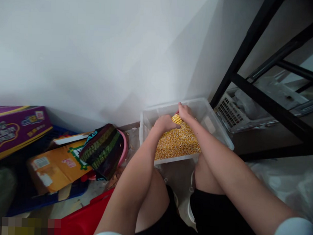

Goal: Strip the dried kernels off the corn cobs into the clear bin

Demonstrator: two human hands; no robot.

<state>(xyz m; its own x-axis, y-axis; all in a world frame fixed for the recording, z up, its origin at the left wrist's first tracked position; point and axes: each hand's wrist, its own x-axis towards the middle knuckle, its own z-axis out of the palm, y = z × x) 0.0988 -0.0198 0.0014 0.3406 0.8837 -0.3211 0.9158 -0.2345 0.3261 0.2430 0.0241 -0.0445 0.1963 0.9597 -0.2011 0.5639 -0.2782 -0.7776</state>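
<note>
A yellow corn cob (176, 119) is held between my two hands, over a translucent plastic bin (219, 135). My left hand (166, 124) is closed around the cob's near left end, thumb along its lower side. My right hand (184, 112) grips the other end, its fingers partly hidden behind the cob. Loose corn kernels (177, 144) lie heaped in the bin below both hands. The bin stands on the floor against the wall, in front of my knees.
Left of the bin are a mesh bag (102, 151), a pink basin (124, 147), an orange carton (63, 164) and a purple box (16, 131). A red plastic object (87, 212) is near my left leg. At right stand a black metal frame (270, 101) and a white basket (230, 111).
</note>
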